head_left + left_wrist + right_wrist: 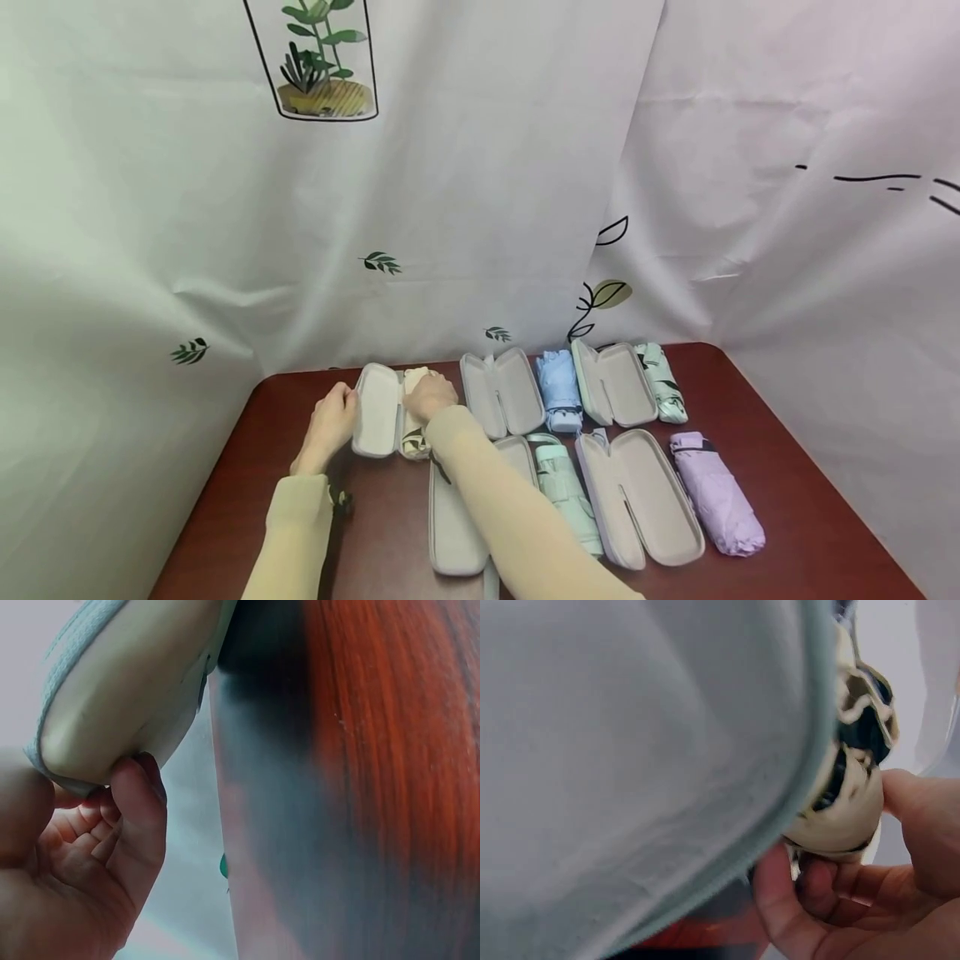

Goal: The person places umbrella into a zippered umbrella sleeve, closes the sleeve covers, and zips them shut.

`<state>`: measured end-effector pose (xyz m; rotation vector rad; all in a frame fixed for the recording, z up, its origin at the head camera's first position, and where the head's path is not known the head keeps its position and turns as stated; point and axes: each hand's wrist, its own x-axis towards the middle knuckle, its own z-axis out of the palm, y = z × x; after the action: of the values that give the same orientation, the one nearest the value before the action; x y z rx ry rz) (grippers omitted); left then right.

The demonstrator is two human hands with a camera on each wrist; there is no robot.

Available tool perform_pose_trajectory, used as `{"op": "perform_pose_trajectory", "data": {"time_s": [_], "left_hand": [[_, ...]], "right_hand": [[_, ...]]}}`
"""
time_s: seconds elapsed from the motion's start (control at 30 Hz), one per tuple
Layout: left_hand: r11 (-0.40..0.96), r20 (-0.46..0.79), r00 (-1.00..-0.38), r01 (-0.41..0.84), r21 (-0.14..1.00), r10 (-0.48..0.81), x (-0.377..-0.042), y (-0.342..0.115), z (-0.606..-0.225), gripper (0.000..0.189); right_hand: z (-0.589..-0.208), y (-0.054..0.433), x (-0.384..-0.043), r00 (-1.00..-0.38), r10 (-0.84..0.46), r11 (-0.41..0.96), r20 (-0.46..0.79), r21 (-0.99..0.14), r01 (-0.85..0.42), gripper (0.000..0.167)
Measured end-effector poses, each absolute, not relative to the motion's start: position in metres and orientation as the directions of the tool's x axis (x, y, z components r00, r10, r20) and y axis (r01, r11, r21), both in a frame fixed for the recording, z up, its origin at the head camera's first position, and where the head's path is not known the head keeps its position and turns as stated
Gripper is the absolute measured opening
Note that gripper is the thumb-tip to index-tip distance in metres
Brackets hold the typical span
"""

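Observation:
At the table's far left, a small cream case with a pale lining stands unfolded. My left hand pinches its left rim between thumb and fingers; the left wrist view shows the smooth outer shell and zip edge above the thumb. A folded cream umbrella with dark markings lies over the case's right half. My right hand grips its far part from above. In the right wrist view, thumb and fingers curl round the umbrella, and a grey-lined case half hides part of it.
To the right stand more open grey-lined cases, one partly under my right forearm. Between them lie a blue umbrella, a mint umbrella, a patterned mint umbrella and a lilac umbrella. A white curtain hangs behind the table.

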<state>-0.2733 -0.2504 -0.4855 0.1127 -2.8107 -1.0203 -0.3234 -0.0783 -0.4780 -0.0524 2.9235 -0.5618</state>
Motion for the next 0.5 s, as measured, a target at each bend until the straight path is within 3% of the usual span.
{"op": "perform_pose_trajectory", "data": {"time_s": [0.3, 0.5], "left_hand": [[0.753, 0.126, -0.984, -0.01, 0.658, -0.123, -0.271, -0.248, -0.483, 0.025], [0.748, 0.119, -0.987, 0.0, 0.663, -0.105, -0.271, -0.245, -0.483, 0.023]], "right_hand": [[-0.473, -0.075, -0.32, -0.981, -0.073, 0.926, -0.178, -0.378, 0.0, 0.04], [-0.475, -0.066, -0.318, -0.979, -0.109, 0.901, -0.172, -0.433, -0.024, 0.047]]}}
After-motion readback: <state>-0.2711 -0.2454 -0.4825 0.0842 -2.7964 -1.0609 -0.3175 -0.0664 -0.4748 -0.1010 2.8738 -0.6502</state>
